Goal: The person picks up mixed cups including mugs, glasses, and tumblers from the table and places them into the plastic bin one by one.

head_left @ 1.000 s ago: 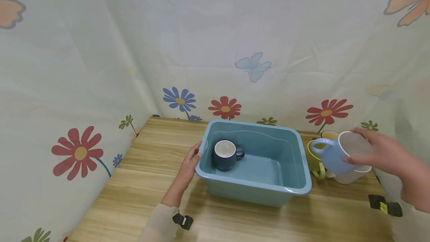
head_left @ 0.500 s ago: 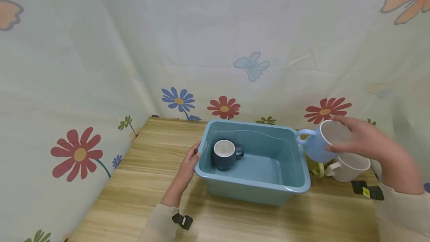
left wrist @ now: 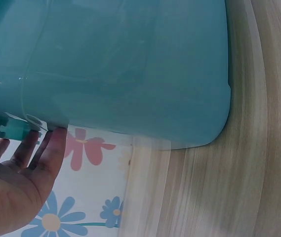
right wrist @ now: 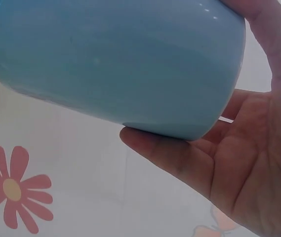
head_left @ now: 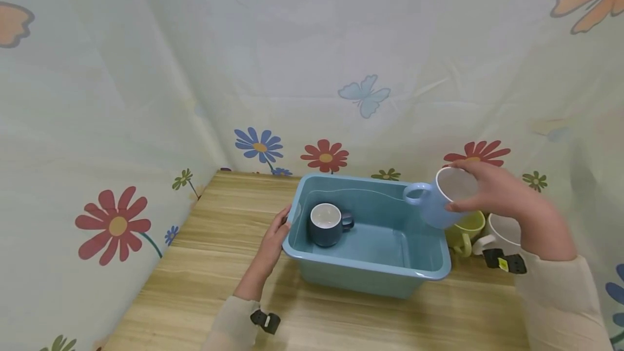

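My right hand (head_left: pixel 497 191) grips a light blue mug (head_left: pixel 436 205) near its rim, thumb on the near side, and holds it tilted over the right rim of a blue-green plastic bin (head_left: pixel 361 272). The mug's handle points left; its smooth outer wall (right wrist: pixel 120 64) fills much of the right wrist view. At the bin's left end, my left hand (head_left: pixel 272 240) rests its fingertips against the outside by the rim; the left wrist view shows these fingers (left wrist: pixel 51 155) fairly straight. Inside the bin, on the left, stands a dark blue mug (head_left: pixel 326 226) with a white interior.
Right of the bin, a yellow-green mug (head_left: pixel 463 231) and a white mug (head_left: pixel 502 232) stand close together, partly covered by my right hand and wrist. All sit on a wood-grain table (head_left: pixel 234 205). A flower-printed cloth (head_left: pixel 292 69) hangs behind and at the sides.
My right hand has carried the light blue mug leftward, from above the other mugs to the bin's right rim. The left hand and the bin have stayed put.
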Motion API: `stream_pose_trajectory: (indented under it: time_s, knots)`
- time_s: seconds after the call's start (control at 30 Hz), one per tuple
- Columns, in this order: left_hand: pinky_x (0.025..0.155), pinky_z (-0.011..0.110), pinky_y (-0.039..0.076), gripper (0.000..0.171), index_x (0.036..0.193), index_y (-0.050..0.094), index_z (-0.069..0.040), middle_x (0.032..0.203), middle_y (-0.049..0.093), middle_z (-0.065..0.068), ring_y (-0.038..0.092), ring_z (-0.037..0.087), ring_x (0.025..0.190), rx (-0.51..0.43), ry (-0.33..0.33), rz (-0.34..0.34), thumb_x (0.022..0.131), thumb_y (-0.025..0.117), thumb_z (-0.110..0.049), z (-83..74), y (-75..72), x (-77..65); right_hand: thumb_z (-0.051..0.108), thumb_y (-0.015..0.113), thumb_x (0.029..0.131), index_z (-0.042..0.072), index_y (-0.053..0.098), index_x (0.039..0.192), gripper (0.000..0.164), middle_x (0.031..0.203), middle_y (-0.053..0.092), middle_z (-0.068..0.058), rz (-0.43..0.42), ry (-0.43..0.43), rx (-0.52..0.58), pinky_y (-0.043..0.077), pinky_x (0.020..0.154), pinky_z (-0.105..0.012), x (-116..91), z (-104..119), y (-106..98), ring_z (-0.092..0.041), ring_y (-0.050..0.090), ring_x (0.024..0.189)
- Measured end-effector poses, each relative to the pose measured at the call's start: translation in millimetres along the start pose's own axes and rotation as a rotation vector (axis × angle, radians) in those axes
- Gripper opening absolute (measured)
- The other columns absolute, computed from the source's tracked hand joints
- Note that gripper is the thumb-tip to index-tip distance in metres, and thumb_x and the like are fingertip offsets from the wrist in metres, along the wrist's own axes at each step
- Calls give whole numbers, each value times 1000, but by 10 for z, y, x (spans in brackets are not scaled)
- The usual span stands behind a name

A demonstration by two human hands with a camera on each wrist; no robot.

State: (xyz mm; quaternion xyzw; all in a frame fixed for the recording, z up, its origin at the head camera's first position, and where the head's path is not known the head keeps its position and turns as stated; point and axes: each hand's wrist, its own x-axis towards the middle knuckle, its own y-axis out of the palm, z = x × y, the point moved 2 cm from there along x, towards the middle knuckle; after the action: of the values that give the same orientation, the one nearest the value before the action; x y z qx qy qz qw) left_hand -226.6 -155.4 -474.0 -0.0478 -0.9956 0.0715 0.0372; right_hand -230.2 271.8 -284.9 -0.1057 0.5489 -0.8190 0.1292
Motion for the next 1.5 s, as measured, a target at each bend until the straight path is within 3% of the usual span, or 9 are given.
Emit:
stream_pose_trajectory:
  time_s: [0.2, 0.43, 0.83, 1.03, 1.5]
  knots:
    - [120, 62, 32, 55, 159, 30, -2, 164, 33, 27, 35, 46, 150, 5, -1, -5, 107, 36, -19, 1, -3, 7, 36, 87, 77, -8, 43, 148, 94, 146, 51, -33, -3, -21, -1, 47, 100, -68, 83, 84, -5, -49, 53, 127]
    - [120, 61, 33, 55, 159, 31, -2, 163, 34, 27, 36, 45, 150, 4, -11, -13, 107, 37, -19, -1, -2, 1, 35, 89, 75, -6, 53, 140, 85, 133, 62, -29, -18, -58, 4, 54, 91, -61, 164, 174, 11, -41, 61, 112]
    - [119, 62, 34, 55, 158, 32, -3, 162, 37, 28, 38, 46, 148, 13, -19, -20, 107, 36, -22, -10, -5, -20, 41, 87, 77, -4, 50, 145, 89, 138, 60, -30, 34, -34, 2, 54, 93, -62, 301, 328, 99, -45, 60, 118]
    - [119, 62, 34, 55, 159, 32, -3, 162, 36, 27, 38, 45, 148, 9, -20, -16, 108, 36, -22, -6, -2, -24, 37, 87, 75, -6, 49, 144, 90, 135, 59, -31, 71, -24, 49, 58, 86, -57, 376, 378, 198, -46, 59, 114]
    - [119, 62, 34, 54, 159, 33, -5, 163, 36, 25, 38, 45, 148, 2, -21, -17, 108, 36, -22, 12, 1, 3, 35, 91, 70, -4, 47, 144, 94, 135, 60, -28, 114, -14, 92, 59, 87, -56, 550, 440, 508, -43, 59, 113]
